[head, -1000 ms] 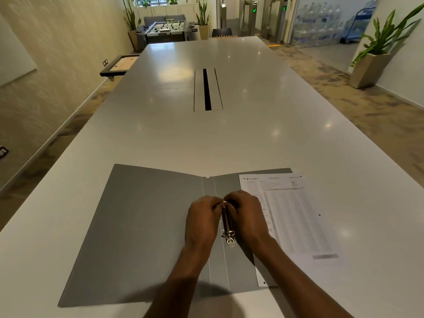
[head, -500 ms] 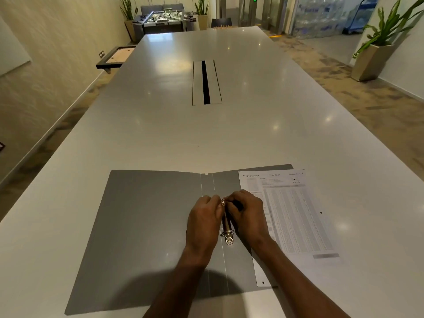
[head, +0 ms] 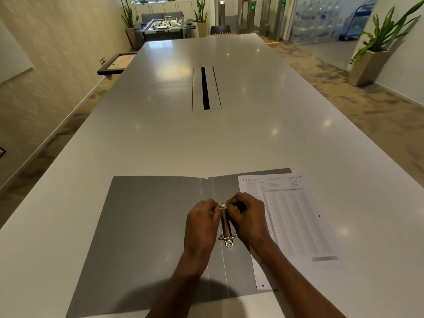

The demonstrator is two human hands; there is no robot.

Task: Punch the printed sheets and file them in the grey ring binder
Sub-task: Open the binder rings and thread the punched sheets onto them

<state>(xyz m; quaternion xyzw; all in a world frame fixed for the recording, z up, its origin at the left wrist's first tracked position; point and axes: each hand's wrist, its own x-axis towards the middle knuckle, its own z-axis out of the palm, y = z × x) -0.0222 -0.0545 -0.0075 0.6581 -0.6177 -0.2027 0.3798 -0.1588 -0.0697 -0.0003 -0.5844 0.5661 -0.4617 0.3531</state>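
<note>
The grey ring binder (head: 146,230) lies open and flat on the white table (head: 206,143) in front of me. Its metal ring mechanism (head: 226,228) runs along the spine. My left hand (head: 202,223) and my right hand (head: 249,216) both pinch the far ring of that mechanism from either side. The near ring looks closed. A printed sheet (head: 291,216) with a grid of small print lies on the binder's right cover and overhangs onto the table. Punched holes show on it at the near left corner and at the right edge.
A long cable slot (head: 205,88) sits in the middle of the table. A potted plant (head: 376,49) stands on the floor at the right. A table football game (head: 165,25) and more plants are at the far end of the room.
The view has tilted up a little, showing more of the far room. Both hands stay on the far ring; their fingers have shifted slightly on it.
</note>
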